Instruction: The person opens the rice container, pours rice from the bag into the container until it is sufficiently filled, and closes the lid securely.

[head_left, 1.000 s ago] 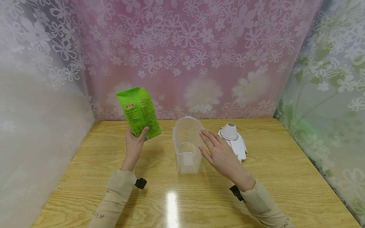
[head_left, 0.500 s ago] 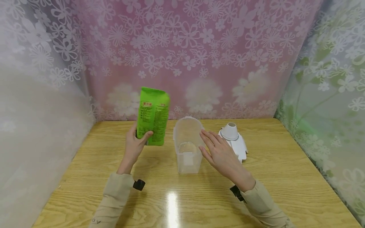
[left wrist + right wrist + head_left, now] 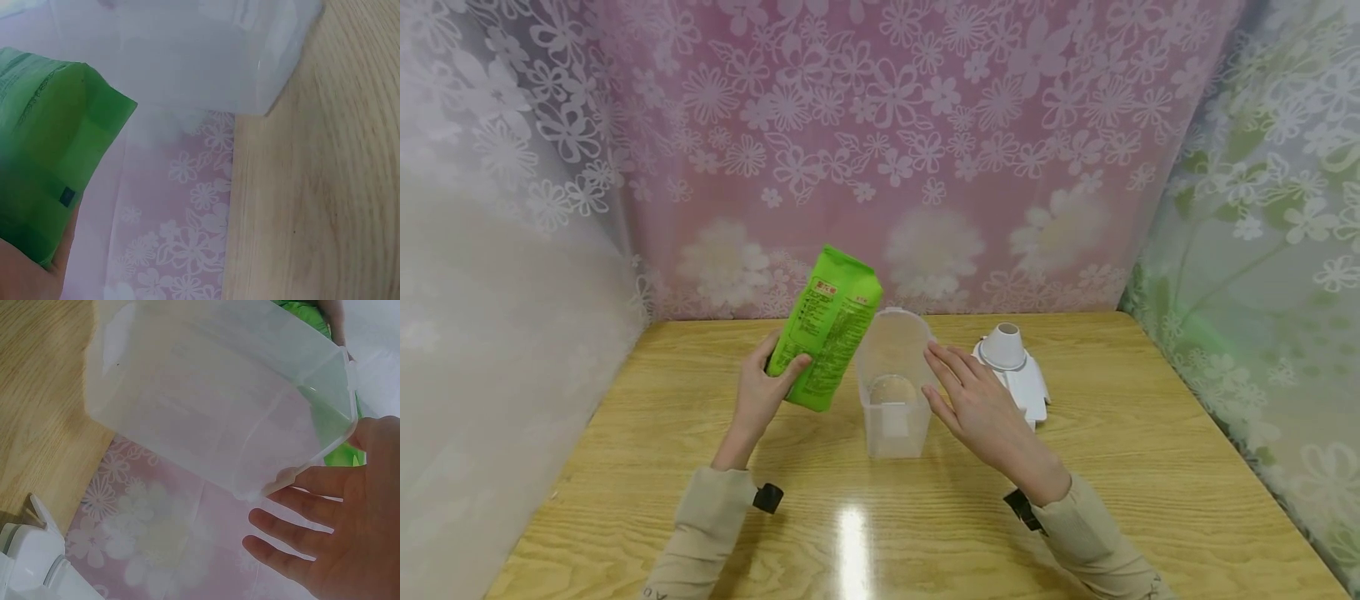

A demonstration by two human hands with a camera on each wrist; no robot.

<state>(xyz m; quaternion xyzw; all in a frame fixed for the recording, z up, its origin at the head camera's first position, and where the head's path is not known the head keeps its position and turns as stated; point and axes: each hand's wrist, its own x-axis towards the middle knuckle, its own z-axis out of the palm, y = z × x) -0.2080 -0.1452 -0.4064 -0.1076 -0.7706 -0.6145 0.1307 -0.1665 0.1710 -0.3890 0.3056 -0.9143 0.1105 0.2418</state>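
Note:
A green printed bag [image 3: 826, 329] is held up at a tilt over the left side of a clear plastic container [image 3: 895, 442]. My left hand [image 3: 756, 387] grips the bag's lower part, thumb across its printed face. In the left wrist view, the bag's folded end [image 3: 75, 125] shows close up, and the fingers behind it are mostly hidden. My right hand [image 3: 981, 408] rests against the container's right rim with its fingers fairly straight. The right wrist view shows thumb and index finger touching the rim, while the other fingers [image 3: 294, 531] stay apart from it.
A white lid-like part with a cone-shaped spout [image 3: 1004, 346] lies on the wooden table [image 3: 700, 517] just right of the container. Pink floral curtain [image 3: 925, 167] hangs behind the table's back edge. Pale curtains hang at both sides.
The green bag has moved right and lower, from left of the container to beside its opening, turning to lean right. My right hand and the container have stayed in place.

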